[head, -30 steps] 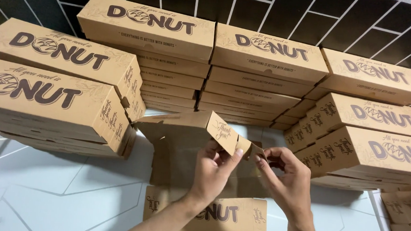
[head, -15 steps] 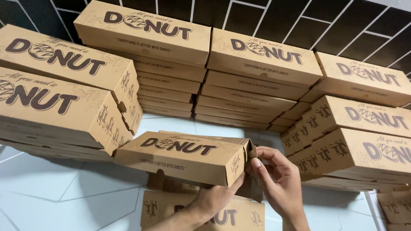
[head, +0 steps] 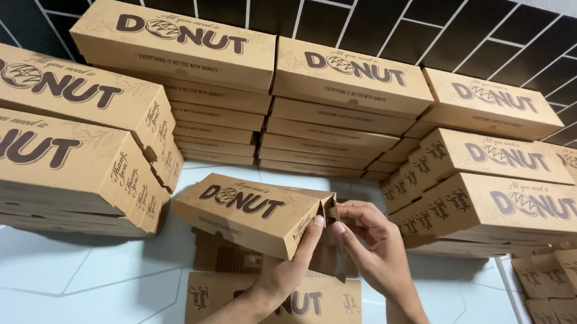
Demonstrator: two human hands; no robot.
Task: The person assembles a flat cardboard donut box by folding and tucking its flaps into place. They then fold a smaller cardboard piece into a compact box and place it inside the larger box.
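Left hand fingers (head: 316, 225) pinch the open end panel of the folded cardboard box (head: 249, 209); right hand fingers (head: 355, 221) curl on the end flap beside them. Box held above the white desk (head: 61, 281), over flat blanks (head: 273, 301). Looks light, thin, crease-prone; grip edges and corners. Both wrists angle up from below, stacked boxes (head: 346, 85) behind.

Long brown cardboard box (head: 252, 213), raised, end flap open
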